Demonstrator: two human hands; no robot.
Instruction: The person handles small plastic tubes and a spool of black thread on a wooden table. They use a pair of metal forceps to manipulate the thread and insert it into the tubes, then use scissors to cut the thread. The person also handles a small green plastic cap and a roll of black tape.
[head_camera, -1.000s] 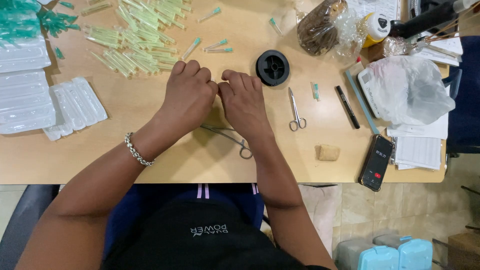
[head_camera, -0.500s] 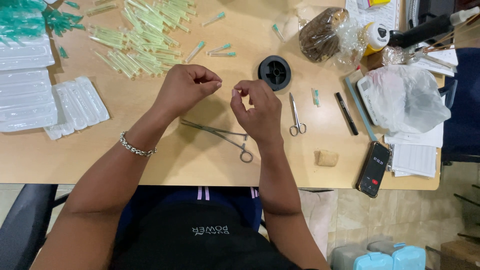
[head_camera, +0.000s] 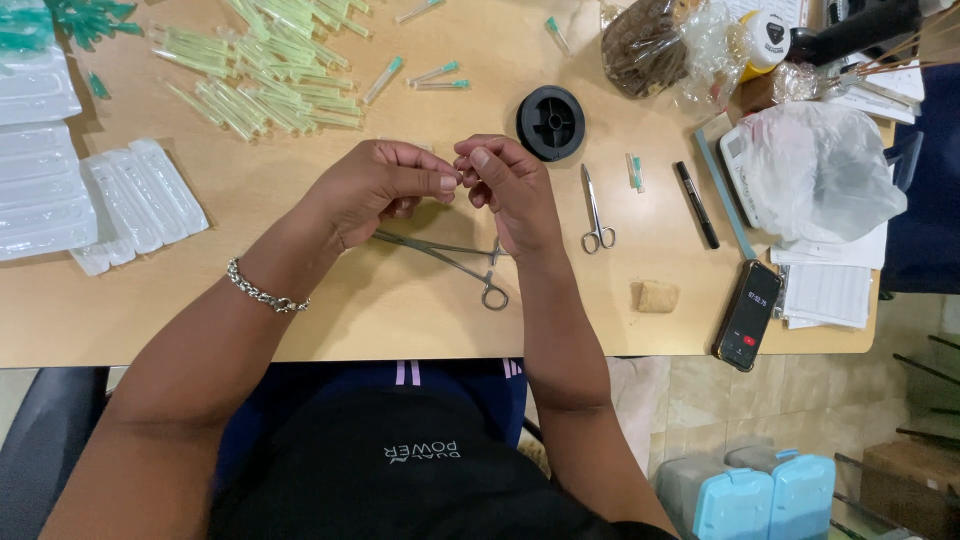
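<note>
- Table (head_camera: 330, 310): pale wood, cut off at the top and left edges of the view; its near edge runs in front of the seated person.
- White plastic bag (head_camera: 815, 170): crumpled at the right on a stack of papers, hiding most of what lies beneath.
- Clear plastic trays (head_camera: 60, 190): stacked at the left, partly out of frame.
- Pile of green-capped tubes (head_camera: 270, 80): scattered at the upper left, some cut off by the top edge.
- Left hand (head_camera: 375, 190): raised above the table, thumb and forefinger pressed together in a pinch; a chain bracelet (head_camera: 262, 293) sits on its wrist.
- Right hand (head_camera: 508, 185): fingers curled, fingertips meeting those of the left hand; whatever the two pinch between them is too fine to make out.
- Forceps (head_camera: 450, 258): on the table directly beneath the hands, tips hidden under the left hand.
- Black spool (head_camera: 551, 122): just beyond the right hand.
- Small scissors (head_camera: 595, 212): just right of the right hand.
</note>
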